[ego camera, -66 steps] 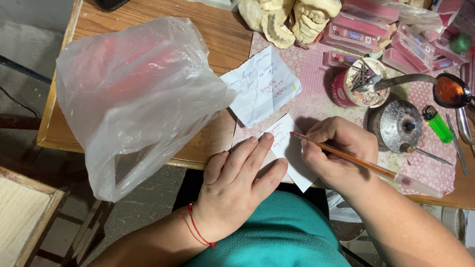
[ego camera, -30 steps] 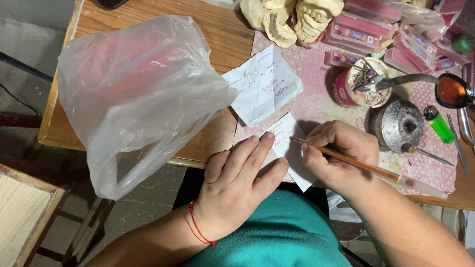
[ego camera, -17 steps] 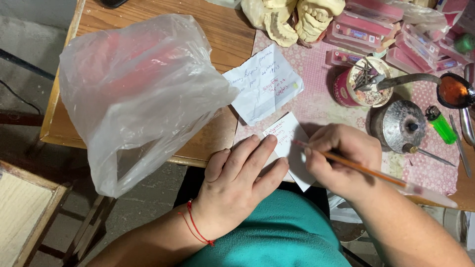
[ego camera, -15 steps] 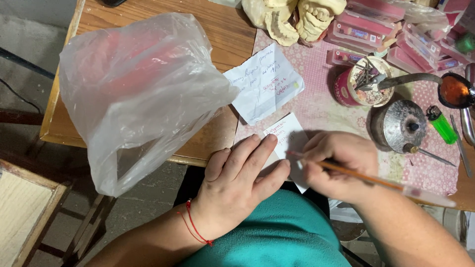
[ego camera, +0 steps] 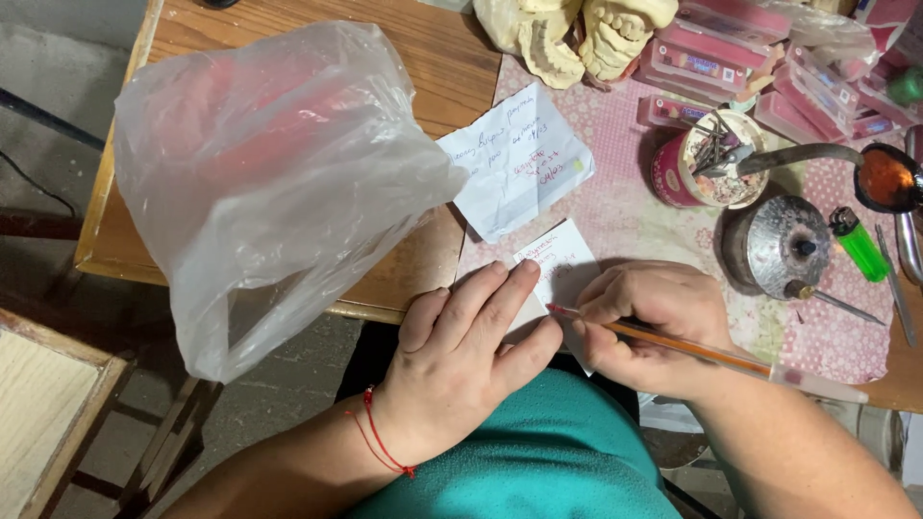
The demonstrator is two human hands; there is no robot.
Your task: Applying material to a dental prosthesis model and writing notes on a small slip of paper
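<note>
My left hand lies flat, fingers together, pressing down a small white paper slip at the table's near edge. My right hand grips an orange pen, its tip touching the slip just right of my left fingers. Handwriting shows on the slip's upper part. A second, larger creased note with writing lies just beyond on the pink patterned mat.
A big translucent plastic bag with pinkish contents sits on the wooden table at left. Plaster dental casts, pink boxes, a tin of tools, a round metal burner, a green lighter and a ladle crowd the right.
My right hand and the pen have shifted slightly leftwards along the slip. My left hand keeps pressing the paper in the same place.
</note>
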